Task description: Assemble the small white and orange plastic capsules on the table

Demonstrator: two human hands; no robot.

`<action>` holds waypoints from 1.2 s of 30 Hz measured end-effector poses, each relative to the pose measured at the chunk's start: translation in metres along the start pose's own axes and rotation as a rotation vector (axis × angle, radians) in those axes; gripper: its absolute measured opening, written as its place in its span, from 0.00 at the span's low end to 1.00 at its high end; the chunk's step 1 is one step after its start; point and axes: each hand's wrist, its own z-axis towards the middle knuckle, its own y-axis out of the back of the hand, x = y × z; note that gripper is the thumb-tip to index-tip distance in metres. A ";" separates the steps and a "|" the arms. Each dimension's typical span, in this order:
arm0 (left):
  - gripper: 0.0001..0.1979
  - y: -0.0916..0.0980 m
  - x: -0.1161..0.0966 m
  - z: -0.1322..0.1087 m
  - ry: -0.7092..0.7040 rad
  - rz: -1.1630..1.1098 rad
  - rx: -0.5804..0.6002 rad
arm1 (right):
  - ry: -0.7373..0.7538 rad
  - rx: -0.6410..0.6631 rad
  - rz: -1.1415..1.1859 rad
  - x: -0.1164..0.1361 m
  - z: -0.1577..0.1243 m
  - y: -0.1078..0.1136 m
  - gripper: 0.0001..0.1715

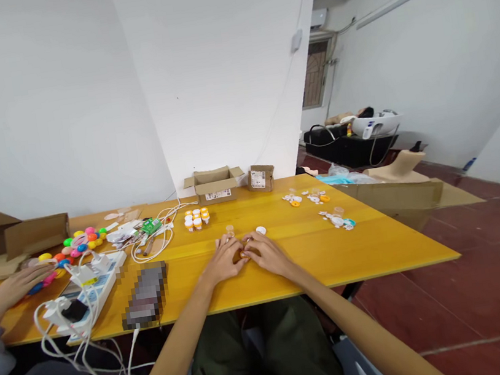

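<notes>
My left hand [224, 258] and my right hand [263, 251] meet over the yellow table [245, 287], fingers curled in and thumbs close together. Whatever they pinch between them is mostly covered by the fingers; I cannot make it out. Just beyond my left fingertips sits a small clear plastic cup-like piece [230, 229]. A white round disc [260, 230] lies past my right fingers. Farther off to the left stands a tight group of small white-and-orange pieces [197, 218]. Loose white and teal parts [339, 220] are scattered on the right, with white and orange parts [292, 199] behind them.
Two cardboard boxes, one open [214, 186] and a smaller one [261, 178], stand against the wall. Left of me are a phone [144, 294], a power strip [106, 288] with tangled cables, colourful beads [85, 240], and another person's hand [24, 282].
</notes>
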 end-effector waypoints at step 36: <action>0.08 0.004 -0.002 0.000 0.028 -0.030 -0.013 | -0.118 -0.049 0.056 -0.001 -0.009 -0.002 0.08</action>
